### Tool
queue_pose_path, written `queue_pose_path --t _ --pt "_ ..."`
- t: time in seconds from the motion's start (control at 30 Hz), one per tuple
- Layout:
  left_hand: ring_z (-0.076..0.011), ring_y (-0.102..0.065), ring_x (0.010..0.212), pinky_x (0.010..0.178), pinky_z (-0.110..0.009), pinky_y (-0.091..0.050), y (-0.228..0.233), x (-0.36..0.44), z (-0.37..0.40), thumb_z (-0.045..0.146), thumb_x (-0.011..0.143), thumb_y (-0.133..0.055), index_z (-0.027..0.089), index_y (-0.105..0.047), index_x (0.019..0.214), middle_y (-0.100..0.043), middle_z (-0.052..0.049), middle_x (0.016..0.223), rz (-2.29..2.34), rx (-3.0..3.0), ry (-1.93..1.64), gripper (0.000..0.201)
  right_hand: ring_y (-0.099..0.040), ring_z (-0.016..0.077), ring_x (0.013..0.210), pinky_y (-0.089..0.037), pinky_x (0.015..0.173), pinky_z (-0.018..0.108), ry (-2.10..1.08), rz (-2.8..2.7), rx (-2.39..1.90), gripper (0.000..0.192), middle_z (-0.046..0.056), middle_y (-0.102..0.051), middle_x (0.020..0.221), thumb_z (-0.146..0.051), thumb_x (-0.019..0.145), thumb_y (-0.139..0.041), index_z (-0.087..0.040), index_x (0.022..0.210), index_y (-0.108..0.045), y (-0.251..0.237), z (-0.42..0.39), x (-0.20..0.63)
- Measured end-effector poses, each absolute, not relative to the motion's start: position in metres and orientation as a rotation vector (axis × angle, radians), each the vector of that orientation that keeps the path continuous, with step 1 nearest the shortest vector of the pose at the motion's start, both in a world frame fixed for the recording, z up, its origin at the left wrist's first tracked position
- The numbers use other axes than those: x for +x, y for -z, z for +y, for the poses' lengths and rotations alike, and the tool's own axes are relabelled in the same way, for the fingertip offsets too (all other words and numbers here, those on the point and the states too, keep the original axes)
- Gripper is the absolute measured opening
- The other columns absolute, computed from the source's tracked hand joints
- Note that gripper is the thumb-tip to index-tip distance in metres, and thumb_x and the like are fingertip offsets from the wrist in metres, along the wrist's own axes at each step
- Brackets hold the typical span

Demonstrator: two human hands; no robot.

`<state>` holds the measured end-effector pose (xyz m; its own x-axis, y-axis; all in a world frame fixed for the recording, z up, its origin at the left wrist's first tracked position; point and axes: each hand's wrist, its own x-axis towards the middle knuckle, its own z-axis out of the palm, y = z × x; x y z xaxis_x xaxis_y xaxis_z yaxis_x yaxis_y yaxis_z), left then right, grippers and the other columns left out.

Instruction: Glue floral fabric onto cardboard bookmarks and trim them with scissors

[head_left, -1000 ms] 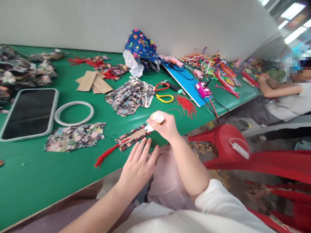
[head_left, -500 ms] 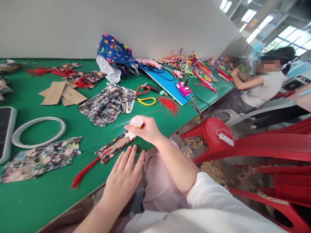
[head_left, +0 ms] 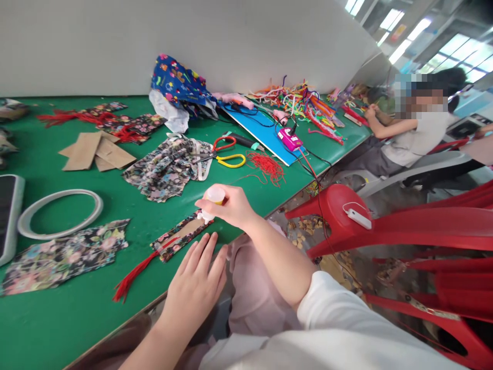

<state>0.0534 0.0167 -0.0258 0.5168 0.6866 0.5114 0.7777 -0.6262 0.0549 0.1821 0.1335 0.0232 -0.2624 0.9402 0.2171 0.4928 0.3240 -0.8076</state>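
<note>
My right hand (head_left: 231, 205) grips a small glue bottle (head_left: 213, 198), nozzle down on the cardboard strip (head_left: 181, 234) with floral fabric and red tassel (head_left: 133, 275) at the desk's (head_left: 77, 318) near edge; my left hand (head_left: 196, 282) lies flat, fingers open, beside it; squeezing too hard could flood glue onto the fabric; an unpinned strip might slide.

Our view has swung toward 3 o'clock, pushing the phone (head_left: 7, 218) to the frame's 9 o'clock edge. Our right hand (head_left: 231, 206) and glue bottle (head_left: 212, 198) have barely shifted.
</note>
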Motion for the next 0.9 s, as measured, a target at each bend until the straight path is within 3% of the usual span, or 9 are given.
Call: queue_pose_path --t 0.3,0.9 --pt "-0.0325 -0.049 0.121 0.1 -0.046 -0.042 0.0184 0.0617 0.0168 0.03 0.083 -0.053 0.017 -0.054 0.123 -0.054 -0.018 0.128 -1.39 -2.567 0.645 0.042 -0.049 0.0104 0.056 -0.042 0.056 0.023 -0.789 -1.495 -1.175 0.03 -0.003 -0.055 0.058 -0.047 0.07 -0.064 -0.019 0.063 -0.056 -0.023 0.1401 0.1908" --pt "-0.0333 -0.049 0.121 0.098 -0.044 -0.041 0.0221 0.0585 0.0194 0.032 0.086 -0.05 0.017 -0.043 0.133 -0.046 -0.024 0.135 -1.511 -2.515 0.469 0.049 -0.055 0.0128 0.06 -0.043 0.059 0.026 -0.737 -1.841 -1.1 0.03 0.001 -0.061 0.065 -0.045 0.072 -0.064 -0.018 0.06 -0.056 -0.0218 0.1345 0.1872"
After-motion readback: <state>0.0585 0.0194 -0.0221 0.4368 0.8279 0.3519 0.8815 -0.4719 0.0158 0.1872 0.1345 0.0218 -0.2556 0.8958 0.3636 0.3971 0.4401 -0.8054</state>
